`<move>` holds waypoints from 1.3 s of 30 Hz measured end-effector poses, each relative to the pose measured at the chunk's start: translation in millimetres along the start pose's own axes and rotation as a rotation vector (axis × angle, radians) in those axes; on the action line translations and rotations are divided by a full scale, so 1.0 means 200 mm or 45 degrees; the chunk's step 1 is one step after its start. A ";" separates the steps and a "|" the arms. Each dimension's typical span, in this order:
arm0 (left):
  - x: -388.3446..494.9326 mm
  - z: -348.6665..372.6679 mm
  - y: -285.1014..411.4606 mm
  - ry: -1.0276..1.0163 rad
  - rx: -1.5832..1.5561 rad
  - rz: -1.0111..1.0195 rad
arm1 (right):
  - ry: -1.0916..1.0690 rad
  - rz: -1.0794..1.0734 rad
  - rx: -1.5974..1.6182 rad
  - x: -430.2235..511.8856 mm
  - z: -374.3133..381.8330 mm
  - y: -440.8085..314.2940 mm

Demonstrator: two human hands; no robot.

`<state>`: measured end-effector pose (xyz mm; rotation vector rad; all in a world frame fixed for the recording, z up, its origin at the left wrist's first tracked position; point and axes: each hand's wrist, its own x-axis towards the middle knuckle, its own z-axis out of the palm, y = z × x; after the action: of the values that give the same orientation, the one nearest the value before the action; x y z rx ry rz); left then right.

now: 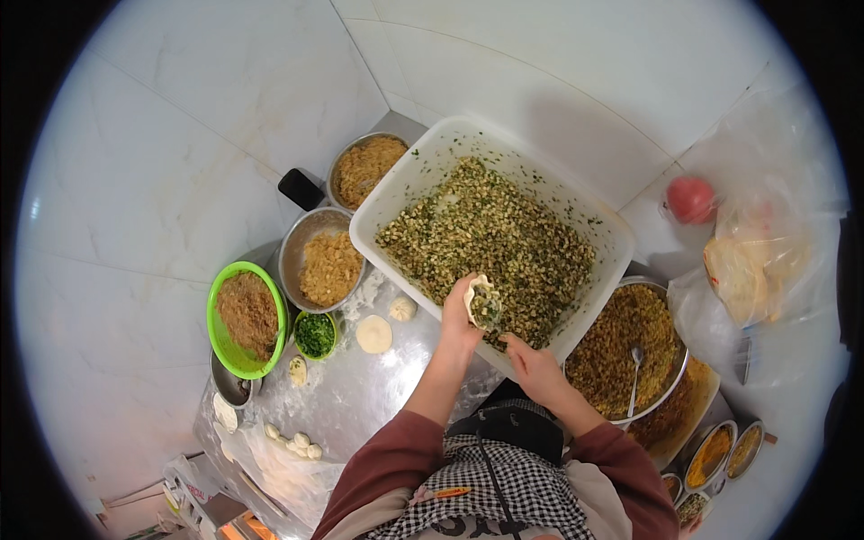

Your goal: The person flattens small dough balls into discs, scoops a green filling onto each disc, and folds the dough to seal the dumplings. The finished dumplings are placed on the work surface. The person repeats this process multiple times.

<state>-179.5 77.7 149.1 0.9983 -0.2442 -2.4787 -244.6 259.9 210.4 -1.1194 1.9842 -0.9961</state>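
My left hand (460,316) cups a round dough wrapper (470,291) with a wavy rim, tilted over the near side of a large white plastic tub (574,192). Chopped green-and-tan filling (482,229) covers the tub's floor, and some of the same mix lies inside the wrapper. Just below and to the right, my right hand (540,371) has its fingers curled around what looks like a spoon (498,316), its bowl at the wrapper's opening. Most of this spoon is hidden by the fingers and filling.
On the floured metal table (364,405) lie a flat dough round (374,334), a pleated bun (403,308) and several dough pieces (300,445). Bowls of filling (324,266) and a green basin (219,337) stand left. A steel basin (678,378) with a spoon (634,385) stands right.
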 end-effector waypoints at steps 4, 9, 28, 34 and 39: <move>0.01 0.16 -0.08 0.017 -0.053 0.093 | 0.090 -0.072 -0.184 0.05 -0.03 0.09; 0.10 0.03 -0.01 0.091 -0.164 -0.026 | -0.122 0.132 -0.517 0.10 -0.27 0.04; 0.31 0.17 0.03 0.177 -0.160 0.502 | 0.166 -0.194 -0.901 0.15 -0.46 0.06; 0.23 0.14 0.04 -0.016 -0.458 0.156 | -0.254 0.122 -1.064 0.33 -0.31 0.24; 0.19 0.10 0.00 -0.151 -0.396 0.167 | -0.192 0.136 -0.959 0.32 -0.23 0.36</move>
<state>-218.4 59.7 140.5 0.6856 0.0388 -2.3648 -338.5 242.1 161.8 -1.3886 2.3202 -0.0707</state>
